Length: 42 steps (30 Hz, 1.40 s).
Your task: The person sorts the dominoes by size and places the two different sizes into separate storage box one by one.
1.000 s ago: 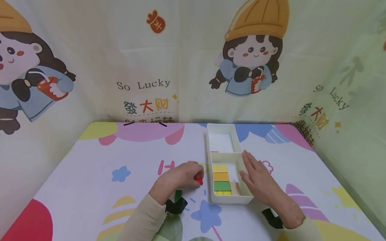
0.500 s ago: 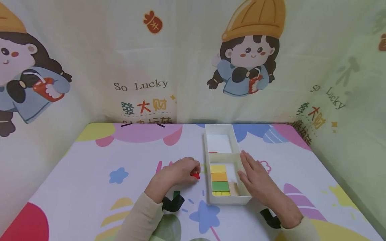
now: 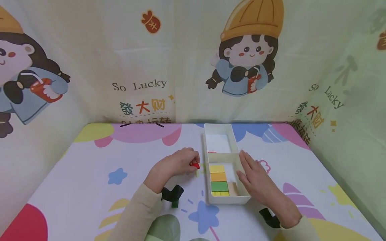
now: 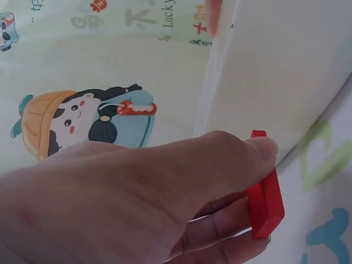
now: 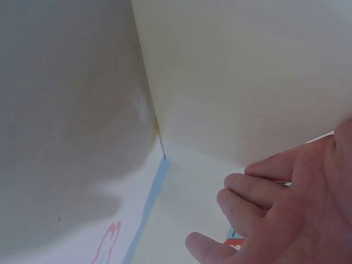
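Note:
My left hand [image 3: 178,162] pinches a small red block [image 4: 267,203] between thumb and fingers, just left of the white box [image 3: 228,200]. In the left wrist view the thumb lies over the block's upper end and fingertips press from beneath. The box has two compartments. Its near one holds a pale yellow block [image 3: 217,168], an orange block [image 3: 218,177], a green block [image 3: 219,186], a tan block [image 3: 232,188] and a yellow piece [image 3: 220,193]. My right hand [image 3: 260,182] rests with straight fingers against the box's right wall.
A dark green block [image 3: 175,203] lies on the table near the left wrist's black strap [image 3: 173,193]. In the far compartment a sliver of red [image 3: 212,152] shows beside the divider. A printed cloth wall [image 3: 187,67] rises behind the table.
The left hand has moved away from me along the box's left side, carrying the red block. More of the dark green block now shows. My right hand has stayed at the box.

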### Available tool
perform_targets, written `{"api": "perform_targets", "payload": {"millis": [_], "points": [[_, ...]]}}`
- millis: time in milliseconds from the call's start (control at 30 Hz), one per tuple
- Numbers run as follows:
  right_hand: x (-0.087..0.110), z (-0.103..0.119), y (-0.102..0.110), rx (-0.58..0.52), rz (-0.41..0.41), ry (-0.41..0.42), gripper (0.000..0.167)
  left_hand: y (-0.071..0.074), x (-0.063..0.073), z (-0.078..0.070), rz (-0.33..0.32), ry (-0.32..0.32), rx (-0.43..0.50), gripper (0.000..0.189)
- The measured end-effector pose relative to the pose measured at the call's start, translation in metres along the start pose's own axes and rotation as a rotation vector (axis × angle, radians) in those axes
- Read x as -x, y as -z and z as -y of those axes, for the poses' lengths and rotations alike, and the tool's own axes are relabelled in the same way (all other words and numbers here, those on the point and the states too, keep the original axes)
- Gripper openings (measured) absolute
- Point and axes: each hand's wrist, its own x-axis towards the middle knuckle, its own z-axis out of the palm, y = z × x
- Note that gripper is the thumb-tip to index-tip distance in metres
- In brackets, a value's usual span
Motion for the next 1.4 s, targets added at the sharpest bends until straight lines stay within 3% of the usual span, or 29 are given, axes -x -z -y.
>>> {"api": "perform_targets", "payload": {"millis": [333, 933, 1400], "points": [[0.000, -0.001, 0.001, -0.001, -0.022, 0.031, 0.067, 0.013, -0.008, -0.004, -0.024, 0.026, -0.032, 0.022], [0.000, -0.003, 0.000, -0.017, -0.014, 0.031, 0.068, 0.029, -0.034, -0.012, -0.101, -0.123, -0.118, 0.016], [0.000, -0.001, 0.000, -0.017, -0.012, 0.019, 0.068, 0.040, -0.062, -0.024, -0.102, -0.152, -0.182, 0.020]]}}
